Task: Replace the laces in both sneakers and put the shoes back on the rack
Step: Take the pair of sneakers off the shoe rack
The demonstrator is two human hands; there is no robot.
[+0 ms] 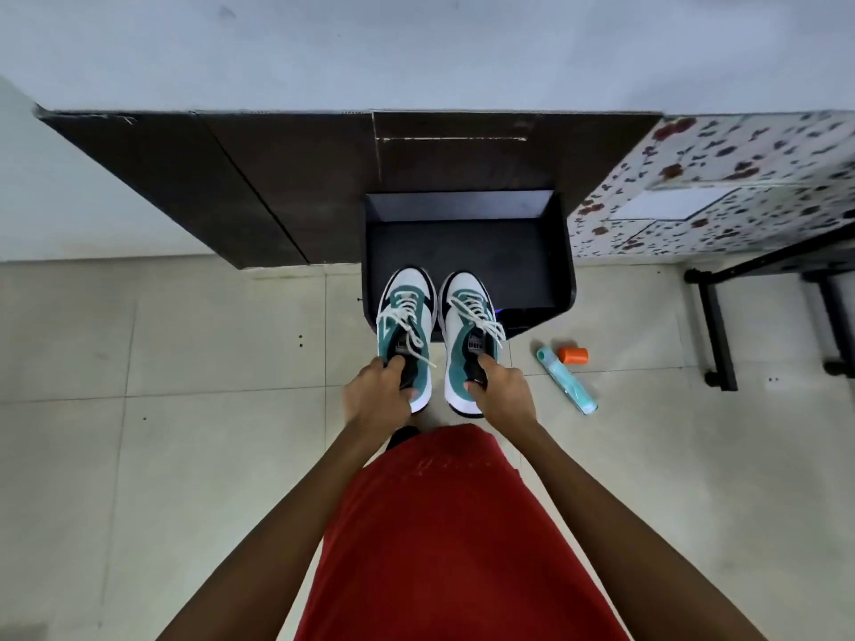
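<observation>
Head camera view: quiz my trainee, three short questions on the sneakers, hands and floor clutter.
1. True or false: the left hand grips the left teal-and-white sneaker, the right hand the right teal-and-white sneaker.
2. The small orange plastic cap lies: A on the tiled floor, B in the rack, C inside a sneaker.
3. Fill in: both toes point toward the black ____.
Key: 1 true; 2 A; 3 rack.

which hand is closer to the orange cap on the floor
Right. The right hand, gripping the right sneaker, is a little to the left of the orange cap. The left hand, gripping the left sneaker, is farther left still.
</observation>
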